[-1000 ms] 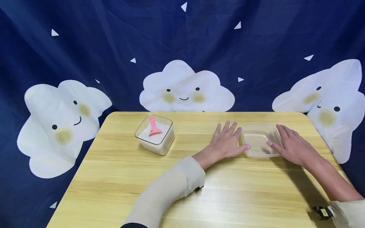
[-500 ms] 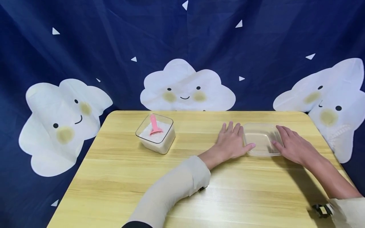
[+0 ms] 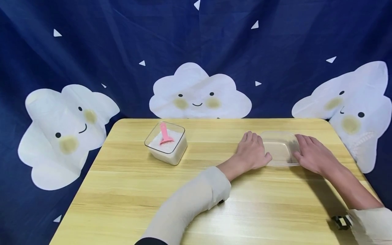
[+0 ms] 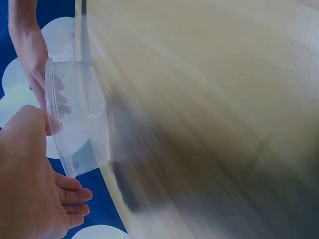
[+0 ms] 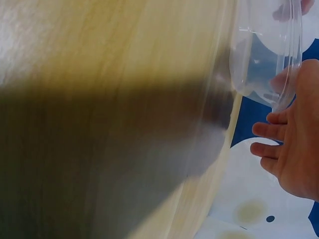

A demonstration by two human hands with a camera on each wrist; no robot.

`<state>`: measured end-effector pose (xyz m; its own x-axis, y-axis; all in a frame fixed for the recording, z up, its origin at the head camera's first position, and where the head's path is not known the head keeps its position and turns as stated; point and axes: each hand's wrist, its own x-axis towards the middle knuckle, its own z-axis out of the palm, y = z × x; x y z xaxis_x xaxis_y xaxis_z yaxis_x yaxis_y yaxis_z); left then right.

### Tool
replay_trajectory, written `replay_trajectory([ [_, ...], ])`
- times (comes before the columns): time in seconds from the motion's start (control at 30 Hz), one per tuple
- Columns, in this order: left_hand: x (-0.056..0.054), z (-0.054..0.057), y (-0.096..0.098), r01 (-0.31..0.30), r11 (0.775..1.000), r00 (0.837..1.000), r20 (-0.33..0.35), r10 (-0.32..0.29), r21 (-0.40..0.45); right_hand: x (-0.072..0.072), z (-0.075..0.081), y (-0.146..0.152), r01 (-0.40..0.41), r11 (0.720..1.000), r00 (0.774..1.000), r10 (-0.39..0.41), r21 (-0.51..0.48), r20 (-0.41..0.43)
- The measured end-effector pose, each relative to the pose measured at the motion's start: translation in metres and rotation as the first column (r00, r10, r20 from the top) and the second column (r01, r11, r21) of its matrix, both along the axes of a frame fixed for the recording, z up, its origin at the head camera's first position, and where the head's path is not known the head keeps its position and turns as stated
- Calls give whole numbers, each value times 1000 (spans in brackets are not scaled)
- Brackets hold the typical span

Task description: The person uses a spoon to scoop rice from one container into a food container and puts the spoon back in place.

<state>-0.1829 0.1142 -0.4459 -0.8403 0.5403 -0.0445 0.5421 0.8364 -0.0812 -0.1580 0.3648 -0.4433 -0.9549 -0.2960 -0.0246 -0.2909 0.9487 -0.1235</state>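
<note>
Clear plastic tub [image 3: 278,150] (round corners) in grip of left hand [image 3: 252,151] and right hand [image 3: 313,154]

Ahead of me a dark blue curtain [image 3: 128,37] hangs behind the table [image 3: 122,190], softly creased from top to bottom. I see three big white clouds [image 3: 199,85] with simple drawn faces printed on it, and small white triangles [image 3: 255,25] scattered around them. The tabletop is pale yellow wood, round-cornered at the far side, with a whitish glare [image 3: 242,221] nearer me.
</note>
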Motion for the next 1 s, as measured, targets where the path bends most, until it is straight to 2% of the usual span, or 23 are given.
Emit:
replay_trajectory([
  [0.2,1,-1,3,-17,1000,1000,8,17,15,1,-4,0,0,1000,999,0,7,-37],
  [0.37,1,-2,7,-38,999,999,16,38,-31,1,-6,0,-2,1000,997,2,0,-78],
  [0.57,0,-3,8,-27,998,999,-24,25,-64,0,-4,0,-14,1000,992,15,4,-127],
  [0.73,-2,-4,9,-16,995,999,-52,11,-98,0,-4,-1,1,1000,994,1,18,-106],
  [1.0,-7,-5,8,-22,990,1000,-19,19,-138,-1,-7,-3,24,1000,996,-23,19,-85],
])
